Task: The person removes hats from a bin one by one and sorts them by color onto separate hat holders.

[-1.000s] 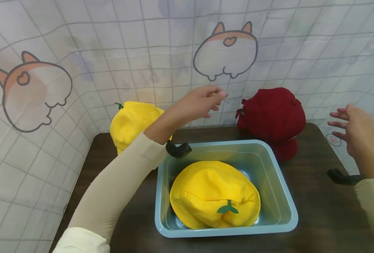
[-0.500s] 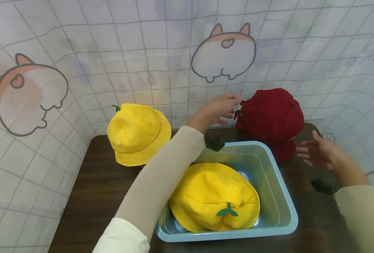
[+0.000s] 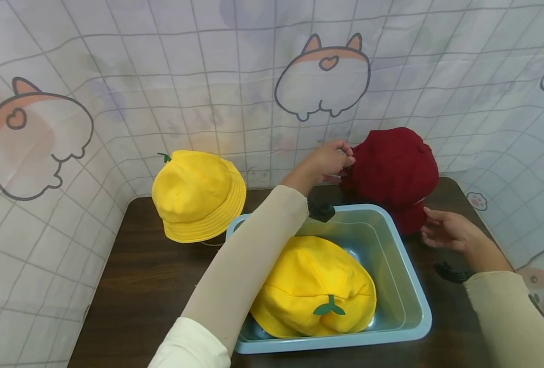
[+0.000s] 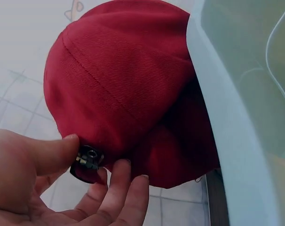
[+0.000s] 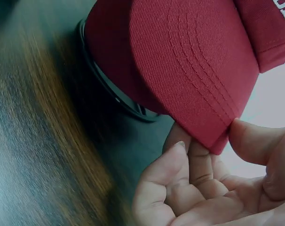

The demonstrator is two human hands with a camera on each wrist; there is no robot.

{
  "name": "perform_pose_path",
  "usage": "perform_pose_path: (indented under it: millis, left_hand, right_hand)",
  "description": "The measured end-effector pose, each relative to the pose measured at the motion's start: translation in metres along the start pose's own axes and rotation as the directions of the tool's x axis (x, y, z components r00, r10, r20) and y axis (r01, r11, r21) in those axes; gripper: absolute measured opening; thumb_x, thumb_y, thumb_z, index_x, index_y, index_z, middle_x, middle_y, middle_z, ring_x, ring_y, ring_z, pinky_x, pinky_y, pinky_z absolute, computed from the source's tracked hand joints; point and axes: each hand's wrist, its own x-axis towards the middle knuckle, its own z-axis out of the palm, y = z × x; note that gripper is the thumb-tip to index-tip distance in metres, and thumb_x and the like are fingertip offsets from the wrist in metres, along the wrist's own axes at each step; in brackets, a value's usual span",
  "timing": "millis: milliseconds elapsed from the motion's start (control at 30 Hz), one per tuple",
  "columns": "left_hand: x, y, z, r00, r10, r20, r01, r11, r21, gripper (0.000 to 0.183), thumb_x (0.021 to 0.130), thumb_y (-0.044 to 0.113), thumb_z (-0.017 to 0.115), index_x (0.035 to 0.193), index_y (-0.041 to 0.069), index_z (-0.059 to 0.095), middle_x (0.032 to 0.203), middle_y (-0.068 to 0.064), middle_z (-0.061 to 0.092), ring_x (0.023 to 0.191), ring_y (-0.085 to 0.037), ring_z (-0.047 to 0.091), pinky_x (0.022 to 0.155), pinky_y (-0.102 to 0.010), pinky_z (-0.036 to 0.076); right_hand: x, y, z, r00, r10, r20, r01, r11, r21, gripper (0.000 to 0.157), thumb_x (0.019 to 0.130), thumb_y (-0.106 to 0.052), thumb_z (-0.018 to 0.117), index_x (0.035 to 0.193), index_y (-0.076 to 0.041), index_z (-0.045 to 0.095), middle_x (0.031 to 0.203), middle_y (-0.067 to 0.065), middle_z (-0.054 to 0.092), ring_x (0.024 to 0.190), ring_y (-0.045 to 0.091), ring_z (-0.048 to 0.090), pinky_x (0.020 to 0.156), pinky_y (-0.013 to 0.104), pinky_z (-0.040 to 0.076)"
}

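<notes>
Right hand (image 3: 451,231) come in from beside the red cap (image 3: 393,163) to pinch its brim (image 5: 194,70), left hand (image 3: 331,159) now gripping the back by the buckle (image 4: 90,159), cap unlifted behind the tub (image 3: 410,260)

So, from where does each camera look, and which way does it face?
Head: on the person's head, facing forward and down at the red cap, blue tub and yellow hats; left hand, right hand and sleeves show.
Left wrist: on that wrist, facing the red cap's buckle; the left hand shows at lower left.
Right wrist: on that wrist, facing the red cap's brim, with the table behind; the right hand shows at lower right.
Shared: both wrist views show the red cap, from opposite ends.
</notes>
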Motion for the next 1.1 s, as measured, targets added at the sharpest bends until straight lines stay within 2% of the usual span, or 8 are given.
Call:
perform_pose_path:
  millis: [167,300,500,733,833,900,1000,1100]
  left_hand:
    - [0.002,0.003,-0.003,0.999,0.031,-0.022,-0.025,0.975,0.221,0.003,0.107,0.017,0.052,0.108,0.014,0.053,0.1,-0.008,0.06,0.085,-0.022,0.057,0.075,-0.033,0.055]
    - [0.004,0.006,-0.006,0.996,0.087,-0.031,-0.065,0.898,0.435,0.005,0.108,0.019,0.05,0.109,0.014,0.05,0.095,-0.006,0.054,0.079,-0.018,0.048,0.061,-0.026,0.04]
    - [0.004,0.006,0.001,0.99,0.141,-0.02,-0.103,0.808,0.58,0.006,0.108,0.019,0.048,0.108,0.013,0.05,0.099,-0.004,0.053,0.091,-0.016,0.051,0.068,-0.023,0.042]
    - [0.003,0.007,0.011,0.99,0.12,-0.068,-0.058,0.807,0.588,0.006,0.108,0.02,0.049,0.11,0.015,0.053,0.101,-0.003,0.058,0.094,-0.016,0.055,0.072,-0.024,0.047]
    - [0.0,0.011,0.014,0.989,0.121,-0.079,-0.048,0.788,0.613,0.008,0.108,0.022,0.05,0.11,0.015,0.053,0.102,-0.003,0.058,0.094,-0.016,0.055,0.073,-0.025,0.046]
    - [-0.004,0.014,0.013,0.988,0.12,-0.093,-0.039,0.792,0.609,0.01,0.107,0.023,0.051,0.114,0.016,0.053,0.103,-0.002,0.059,0.095,-0.015,0.055,0.074,-0.025,0.047]
    - [-0.016,0.024,0.01,0.987,0.115,-0.116,-0.021,0.793,0.608,0.021,0.106,0.028,0.053,0.125,0.019,0.052,0.106,0.0,0.061,0.096,-0.015,0.057,0.076,-0.029,0.05]
    - [-0.033,0.036,-0.001,0.985,0.104,-0.137,0.006,0.776,0.63,0.03,0.106,0.032,0.052,0.135,0.027,0.047,0.107,0.002,0.062,0.096,-0.015,0.058,0.08,-0.037,0.051]
  right_hand:
    - [0.005,0.004,0.003,1.0,0.004,0.006,-0.004,0.999,0.037,0.022,0.105,-0.034,0.053,0.101,-0.027,0.074,0.1,-0.006,0.072,0.089,0.014,0.065,0.082,0.032,0.058]
    - [0.01,0.007,0.006,1.0,-0.005,-0.026,0.005,1.0,0.004,0.02,0.104,-0.036,0.055,0.1,-0.027,0.073,0.099,-0.007,0.071,0.09,0.013,0.065,0.081,0.03,0.058]
    - [0.015,0.011,0.005,1.0,-0.005,-0.008,0.005,1.0,-0.015,0.028,0.106,-0.036,0.05,0.097,-0.025,0.074,0.096,-0.006,0.071,0.09,0.012,0.064,0.078,0.029,0.057]
    - [0.014,0.015,0.003,0.998,0.002,0.056,-0.004,0.999,0.044,0.028,0.107,-0.034,0.048,0.1,-0.023,0.073,0.099,-0.004,0.072,0.091,0.012,0.065,0.081,0.028,0.058]
    - [0.011,0.016,0.0,0.999,-0.019,0.049,0.017,0.999,0.04,0.027,0.107,-0.033,0.048,0.103,-0.025,0.073,0.101,-0.005,0.073,0.093,0.012,0.065,0.085,0.029,0.058]
    - [0.01,0.016,-0.001,0.999,-0.039,-0.001,0.039,0.999,-0.017,0.023,0.106,-0.035,0.05,0.108,-0.026,0.072,0.102,-0.008,0.072,0.095,0.012,0.064,0.087,0.028,0.058]
    - [0.006,0.013,-0.001,0.988,-0.098,-0.121,0.069,0.973,-0.222,0.029,0.107,-0.042,0.048,0.126,-0.025,0.061,0.107,-0.014,0.065,0.099,0.01,0.063,0.088,0.027,0.057]
    - [-0.004,0.002,0.006,0.942,-0.212,-0.26,0.094,0.911,-0.402,0.036,0.109,-0.045,0.039,0.136,-0.023,0.047,0.109,-0.017,0.057,0.1,0.004,0.06,0.084,0.023,0.057]
